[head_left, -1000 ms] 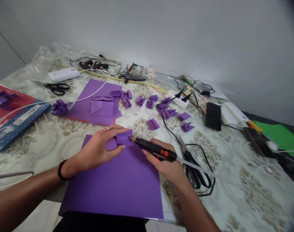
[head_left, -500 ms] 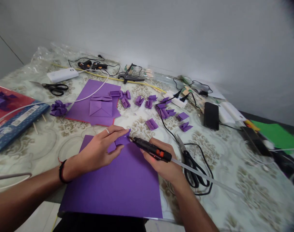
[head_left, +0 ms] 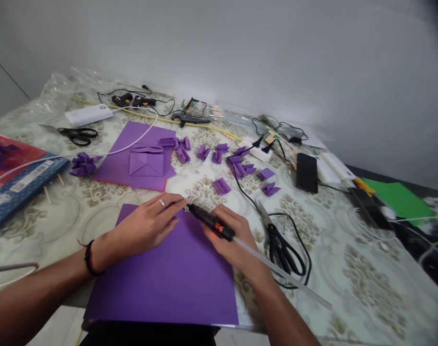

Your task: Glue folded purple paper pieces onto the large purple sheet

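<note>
The right hand point(head_left: 229, 235) grasps a black glue gun point(head_left: 207, 221), with a translucent glue stick point(head_left: 280, 271) jutting from its rear. Its nozzle is just beside the fingertips of the left hand point(head_left: 150, 223), which pinches a purple paper piece point(head_left: 187, 198) above a purple sheet point(head_left: 164, 288). Beyond, folded purple pieces point(head_left: 222, 186) lie scattered across a floral tablecloth point(head_left: 327, 269); a plain grey wall point(head_left: 240, 48) rises behind. Pale floor point(head_left: 53, 327) shows below the near edge. The hand hides nearly all of the pinched piece. The left edge cuts off a blue packet point(head_left: 24, 187); the far-right clutter is blurred.
</note>
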Action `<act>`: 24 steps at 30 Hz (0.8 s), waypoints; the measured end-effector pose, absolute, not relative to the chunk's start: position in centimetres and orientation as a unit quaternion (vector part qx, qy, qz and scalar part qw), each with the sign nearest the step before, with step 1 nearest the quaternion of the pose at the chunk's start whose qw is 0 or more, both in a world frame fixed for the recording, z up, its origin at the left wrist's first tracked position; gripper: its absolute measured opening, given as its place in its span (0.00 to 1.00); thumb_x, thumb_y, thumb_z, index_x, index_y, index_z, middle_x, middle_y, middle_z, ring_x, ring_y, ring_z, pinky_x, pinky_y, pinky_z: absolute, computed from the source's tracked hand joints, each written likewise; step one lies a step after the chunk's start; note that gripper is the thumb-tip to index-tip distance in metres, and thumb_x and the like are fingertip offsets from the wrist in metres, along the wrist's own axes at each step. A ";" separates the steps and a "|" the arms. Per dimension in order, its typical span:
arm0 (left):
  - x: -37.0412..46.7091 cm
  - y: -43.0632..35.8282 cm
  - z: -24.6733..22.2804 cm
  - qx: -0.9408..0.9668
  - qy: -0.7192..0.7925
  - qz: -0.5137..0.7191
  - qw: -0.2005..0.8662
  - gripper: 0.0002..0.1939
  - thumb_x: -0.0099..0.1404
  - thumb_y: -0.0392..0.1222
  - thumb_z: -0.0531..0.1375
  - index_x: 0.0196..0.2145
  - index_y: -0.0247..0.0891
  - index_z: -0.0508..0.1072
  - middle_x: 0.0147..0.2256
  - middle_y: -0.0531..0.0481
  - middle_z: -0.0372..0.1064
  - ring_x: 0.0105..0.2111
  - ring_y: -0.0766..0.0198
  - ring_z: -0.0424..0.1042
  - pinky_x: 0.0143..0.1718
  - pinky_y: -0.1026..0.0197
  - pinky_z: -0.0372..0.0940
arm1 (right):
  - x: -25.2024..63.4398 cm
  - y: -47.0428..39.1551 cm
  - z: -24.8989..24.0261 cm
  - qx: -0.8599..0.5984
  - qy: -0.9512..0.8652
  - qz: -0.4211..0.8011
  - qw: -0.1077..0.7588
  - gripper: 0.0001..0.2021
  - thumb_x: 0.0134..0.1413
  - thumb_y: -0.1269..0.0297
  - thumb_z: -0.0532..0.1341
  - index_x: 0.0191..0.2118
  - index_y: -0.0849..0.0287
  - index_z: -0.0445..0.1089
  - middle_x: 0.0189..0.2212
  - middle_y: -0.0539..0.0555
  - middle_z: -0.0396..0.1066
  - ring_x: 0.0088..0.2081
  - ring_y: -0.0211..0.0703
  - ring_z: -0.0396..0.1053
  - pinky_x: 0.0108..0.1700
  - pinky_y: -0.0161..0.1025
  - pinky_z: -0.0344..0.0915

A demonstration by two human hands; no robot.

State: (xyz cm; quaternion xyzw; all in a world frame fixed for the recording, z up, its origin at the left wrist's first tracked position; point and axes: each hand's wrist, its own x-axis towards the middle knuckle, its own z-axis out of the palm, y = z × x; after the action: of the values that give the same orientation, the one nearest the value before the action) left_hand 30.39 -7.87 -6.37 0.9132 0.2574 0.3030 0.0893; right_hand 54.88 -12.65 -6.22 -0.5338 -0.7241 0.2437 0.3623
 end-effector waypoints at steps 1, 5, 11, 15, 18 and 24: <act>30.4 -7.9 -6.4 0.909 0.263 0.305 0.104 0.24 0.74 0.31 0.56 0.65 0.38 0.65 0.55 0.38 0.74 0.57 0.50 0.76 0.58 0.48 0.75 | 54.9 -12.6 -6.3 -0.543 -0.722 0.237 0.357 0.13 0.58 0.70 0.63 0.28 0.55 0.58 0.26 0.46 0.61 0.28 0.38 0.61 0.33 0.36 0.57; 30.3 -8.0 -5.9 0.880 0.302 0.315 0.187 0.23 0.72 0.33 0.59 0.63 0.41 0.69 0.55 0.39 0.75 0.56 0.52 0.77 0.59 0.49 0.74 | 56.7 -12.1 -6.5 -0.617 -0.695 0.193 0.314 0.06 0.62 0.64 0.62 0.34 0.54 0.64 0.29 0.49 0.67 0.30 0.43 0.65 0.34 0.38 0.59; 30.2 -8.0 -4.3 0.845 0.348 0.307 0.265 0.21 0.69 0.39 0.65 0.59 0.41 0.74 0.54 0.43 0.78 0.55 0.52 0.77 0.60 0.49 0.73 | 63.3 -10.8 -7.6 -0.708 -0.639 0.106 0.282 0.11 0.56 0.60 0.66 0.44 0.55 0.71 0.40 0.58 0.74 0.40 0.53 0.72 0.43 0.46 0.67; 30.3 -8.1 -4.0 0.835 0.354 0.318 0.278 0.21 0.69 0.39 0.66 0.59 0.41 0.75 0.54 0.43 0.78 0.55 0.52 0.77 0.60 0.49 0.72 | 66.4 -10.4 -8.0 -0.725 -0.625 0.115 0.267 0.14 0.53 0.58 0.68 0.45 0.56 0.75 0.44 0.60 0.74 0.45 0.56 0.73 0.51 0.53 0.68; 30.4 -8.3 -3.9 0.831 0.346 0.316 0.301 0.22 0.68 0.40 0.67 0.59 0.42 0.76 0.53 0.44 0.79 0.55 0.52 0.77 0.56 0.52 0.75 | 65.9 -10.5 -7.3 -0.718 -0.624 0.071 0.301 0.14 0.55 0.55 0.67 0.43 0.57 0.77 0.45 0.62 0.75 0.49 0.60 0.71 0.56 0.59 0.66; 30.6 -8.6 -3.5 0.816 0.309 0.313 0.375 0.22 0.68 0.37 0.67 0.59 0.44 0.76 0.52 0.44 0.78 0.55 0.54 0.77 0.50 0.57 0.77 | 58.8 -11.9 -5.4 -0.558 -0.603 0.379 0.427 0.13 0.64 0.54 0.66 0.49 0.54 0.76 0.44 0.56 0.79 0.46 0.48 0.77 0.52 0.47 0.74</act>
State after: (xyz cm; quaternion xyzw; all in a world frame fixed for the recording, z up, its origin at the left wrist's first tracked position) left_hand 30.56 -8.56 -3.54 0.8157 0.3094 0.3128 0.3755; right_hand 58.81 -11.90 -5.35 -0.5577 -0.6026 0.3793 0.4266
